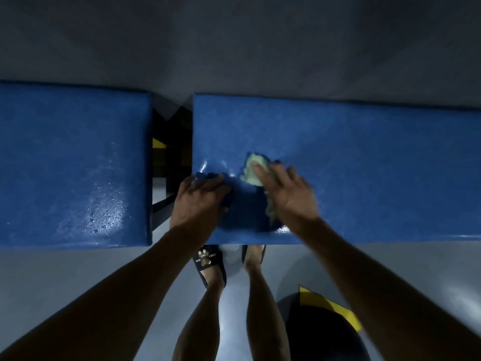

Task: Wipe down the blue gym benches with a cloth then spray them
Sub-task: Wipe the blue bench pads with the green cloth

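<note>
Two blue padded gym benches stand side by side: the left bench [73, 162] and the right bench [364, 165]. My right hand [286, 194] presses a pale green cloth [253, 169] flat on the right bench near its left end, fingers stretched over it. My left hand [200, 201] rests flat on that bench's left front corner, holding nothing. Wet droplets shine on the left bench's front right part. No spray bottle is in view.
A dark gap [171, 152] with black frame bars and a yellow patch separates the benches. Grey wall rises behind them. My feet in dark sandals [209, 264] stand on the grey floor. A black and yellow object [328, 327] lies at lower right.
</note>
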The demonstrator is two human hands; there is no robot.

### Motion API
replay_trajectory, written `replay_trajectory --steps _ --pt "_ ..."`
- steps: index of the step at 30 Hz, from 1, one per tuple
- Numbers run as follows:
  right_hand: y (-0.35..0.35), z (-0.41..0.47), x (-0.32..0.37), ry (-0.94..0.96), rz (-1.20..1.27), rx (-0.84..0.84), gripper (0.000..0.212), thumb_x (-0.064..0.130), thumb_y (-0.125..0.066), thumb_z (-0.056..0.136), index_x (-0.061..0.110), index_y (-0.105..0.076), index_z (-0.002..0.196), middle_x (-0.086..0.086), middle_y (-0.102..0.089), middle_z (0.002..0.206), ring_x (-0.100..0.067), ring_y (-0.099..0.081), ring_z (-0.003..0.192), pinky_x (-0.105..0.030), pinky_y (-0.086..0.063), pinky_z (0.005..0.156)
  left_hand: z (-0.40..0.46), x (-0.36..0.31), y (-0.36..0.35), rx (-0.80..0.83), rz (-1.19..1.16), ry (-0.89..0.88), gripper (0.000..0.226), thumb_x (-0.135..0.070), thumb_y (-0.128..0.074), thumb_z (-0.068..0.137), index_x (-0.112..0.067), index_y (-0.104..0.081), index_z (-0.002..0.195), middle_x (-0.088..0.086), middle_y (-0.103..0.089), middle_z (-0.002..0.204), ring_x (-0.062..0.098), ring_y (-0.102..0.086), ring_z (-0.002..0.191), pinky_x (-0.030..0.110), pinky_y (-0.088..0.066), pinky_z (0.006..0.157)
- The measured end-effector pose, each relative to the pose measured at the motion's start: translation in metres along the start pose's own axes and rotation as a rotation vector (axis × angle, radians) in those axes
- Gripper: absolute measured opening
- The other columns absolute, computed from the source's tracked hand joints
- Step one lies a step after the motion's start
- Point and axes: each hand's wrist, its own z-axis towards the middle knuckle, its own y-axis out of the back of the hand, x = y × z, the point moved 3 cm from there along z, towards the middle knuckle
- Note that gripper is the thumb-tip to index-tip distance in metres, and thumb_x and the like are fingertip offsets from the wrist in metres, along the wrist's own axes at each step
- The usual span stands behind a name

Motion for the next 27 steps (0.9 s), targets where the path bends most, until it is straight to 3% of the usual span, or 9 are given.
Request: replay_trajectory --steps 2,6,8,11,14,18,20,24,27 --pt "0.007 -0.011 -0.065 -0.083 -0.045 0.009 0.069 0.038 -0.057 0.083 0.023 -0.041 0.149 -0.016 -0.053 0.128 -0.039 -0.053 0.096 -0.042 -0.053 0.068 0.001 -0.001 0.0 0.016 -0.004 0.005 0.052 -0.029 -0.079 0.07 -0.026 -0.065 0.12 0.0 -0.061 0.134 0.031 -0.061 0.113 0.049 -0.039 0.105" --pt "0.026 -0.025 -0.148 -0.842 0.164 -0.078 0.074 0.007 -0.056 0.083 0.028 -0.034 0.151 -0.016 -0.039 0.134 -0.042 -0.044 0.114 -0.048 -0.048 0.086 0.002 -0.002 0.001 0.024 -0.023 0.038 0.053 -0.028 -0.081 0.067 -0.028 -0.065 0.118 -0.001 -0.062 0.133 0.03 -0.062 0.113 0.05 -0.038 0.106" --pt "0.02 -0.01 -0.135 -1.003 0.188 -0.07 0.081 0.008 -0.061 0.08 0.028 -0.031 0.152 -0.016 -0.034 0.14 -0.042 -0.045 0.117 -0.048 -0.046 0.09 0.003 -0.002 0.0 0.031 -0.027 0.054 0.054 -0.029 -0.082 0.067 -0.028 -0.065 0.118 -0.002 -0.062 0.133 0.03 -0.062 0.112 0.05 -0.038 0.107" --pt "0.002 0.025 -0.054 -0.825 0.242 -0.131 0.076 0.015 -0.06 0.085 0.025 -0.029 0.154 -0.015 -0.033 0.149 -0.039 -0.044 0.122 -0.043 -0.044 0.093 0.003 -0.003 0.0 0.013 -0.022 0.066 0.053 -0.031 -0.083 0.066 -0.028 -0.066 0.117 -0.002 -0.063 0.132 0.03 -0.064 0.11 0.049 -0.038 0.106" --pt "-0.006 0.052 0.034 -0.45 0.236 -0.094 0.075 0.012 -0.061 0.081 0.02 -0.037 0.151 -0.013 -0.045 0.136 -0.034 -0.048 0.108 -0.04 -0.05 0.073 0.002 -0.004 0.002 -0.027 -0.029 0.073 0.052 -0.031 -0.084 0.065 -0.029 -0.068 0.115 -0.003 -0.065 0.129 0.029 -0.065 0.107 0.05 -0.041 0.103" --pt "0.012 0.059 0.018 0.013 0.104 -0.061 0.073 0.016 -0.066 0.078 0.023 -0.043 0.147 -0.01 -0.053 0.124 -0.032 -0.052 0.096 -0.038 -0.052 0.061 0.005 -0.006 0.005 -0.044 -0.032 0.089 0.051 -0.03 -0.086 0.06 -0.029 -0.072 0.109 -0.004 -0.068 0.123 0.027 -0.068 0.1 0.048 -0.044 0.1" --pt "0.002 0.054 -0.05 -0.046 0.017 -0.025 0.065 0.024 -0.06 0.085 0.028 -0.042 0.147 -0.008 -0.05 0.124 -0.035 -0.052 0.098 -0.039 -0.052 0.067 0.005 -0.005 0.005 -0.041 -0.052 0.099 0.052 -0.028 -0.085 0.061 -0.03 -0.071 0.111 -0.004 -0.067 0.125 0.027 -0.067 0.103 0.048 -0.042 0.101" --pt "-0.008 0.039 -0.187 -0.633 0.12 -0.067 0.064 0.032 -0.053 0.085 0.043 -0.033 0.145 -0.006 -0.04 0.133 -0.032 -0.047 0.109 -0.049 -0.052 0.09 0.003 -0.003 0.002 -0.04 -0.064 0.107 0.052 -0.027 -0.083 0.065 -0.031 -0.069 0.115 -0.004 -0.064 0.13 0.026 -0.064 0.113 0.049 -0.04 0.105" --pt "0.009 0.055 -0.154 -0.897 0.206 -0.144 0.06 0.018 -0.056 0.087 0.026 -0.041 0.145 -0.016 -0.039 0.137 -0.037 -0.051 0.11 -0.047 -0.048 0.094 0.004 -0.002 -0.001 -0.03 -0.064 0.116 0.052 -0.028 -0.084 0.066 -0.031 -0.069 0.115 -0.004 -0.064 0.13 0.026 -0.063 0.113 0.05 -0.04 0.104"
